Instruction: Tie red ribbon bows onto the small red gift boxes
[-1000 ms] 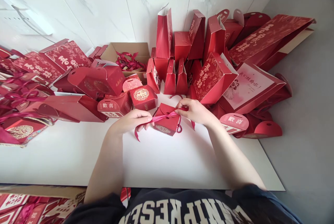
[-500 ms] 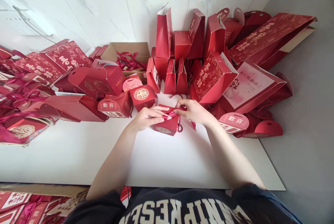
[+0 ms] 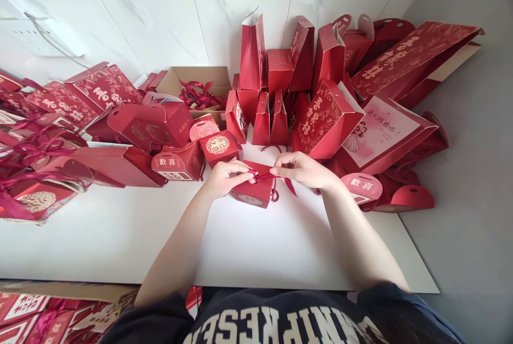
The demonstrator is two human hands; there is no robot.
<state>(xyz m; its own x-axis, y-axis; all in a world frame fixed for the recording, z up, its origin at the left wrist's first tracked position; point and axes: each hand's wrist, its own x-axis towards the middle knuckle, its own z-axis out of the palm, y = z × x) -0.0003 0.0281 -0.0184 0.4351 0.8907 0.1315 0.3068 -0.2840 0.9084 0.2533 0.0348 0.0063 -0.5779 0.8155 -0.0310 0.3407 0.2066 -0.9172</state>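
A small red gift box (image 3: 253, 194) with a gold round emblem on its front stands on the white table in front of me. Across its top runs a dark red ribbon (image 3: 265, 176). My left hand (image 3: 227, 177) pinches the ribbon at the box's left side, thumb against fingers. At the right, my right hand (image 3: 300, 170) pinches the other part of the ribbon, and a loose tail (image 3: 290, 188) hangs below its fingers. A twisted red cord loop (image 3: 274, 194) shows at the box's right side.
Red boxes (image 3: 176, 162) and bags (image 3: 320, 119) crowd the table's back and both sides. A cardboard box (image 3: 168, 81) holding loose ribbons stands behind. The white table (image 3: 256, 258) has a grey wall at its right. More red packages (image 3: 56, 317) lie below, at lower left.
My hands have moved apart, the right one shifting rightward and the left slightly leftward. The ribbon between them is drawn out straighter over the box top.
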